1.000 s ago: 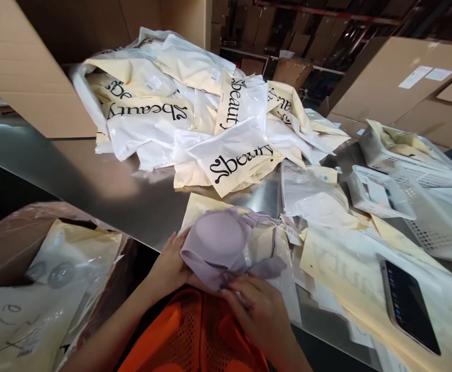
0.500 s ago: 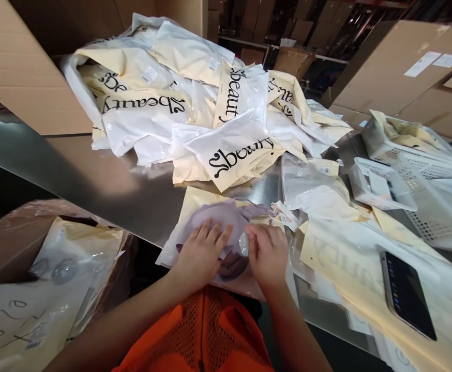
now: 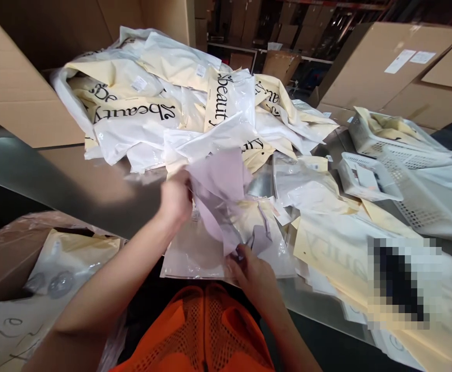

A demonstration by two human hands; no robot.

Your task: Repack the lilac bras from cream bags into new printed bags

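A lavender bra (image 3: pixel 224 175) is raised and stretched between my hands, slightly blurred by motion. My left hand (image 3: pixel 176 199) grips its upper left edge with closed fingers, which are partly hidden. My right hand (image 3: pixel 251 271) pinches its lower end nearer my body. Beneath it a clear plastic bag (image 3: pixel 197 258) lies flat on the metal table, with a cream panel showing through. A thin strap hangs over the bag on the right, and a white tag (image 3: pixel 279 211) sits by the bag's right edge.
A heap of white-and-cream printed bags (image 3: pixel 136 113) spills from a cardboard box (image 3: pixel 12 72) ahead. Flat bags (image 3: pixel 327 248) are stacked at right, a pixelated dark object (image 3: pixel 398 284) on top. Plastic baskets (image 3: pixel 369 178) stand beyond. A lined carton (image 3: pixel 12 253) is at lower left.
My hands have gone from lying over the bra to gripping it. The left moved up and left, the right down towards me. The bra is now lifted and spread out.
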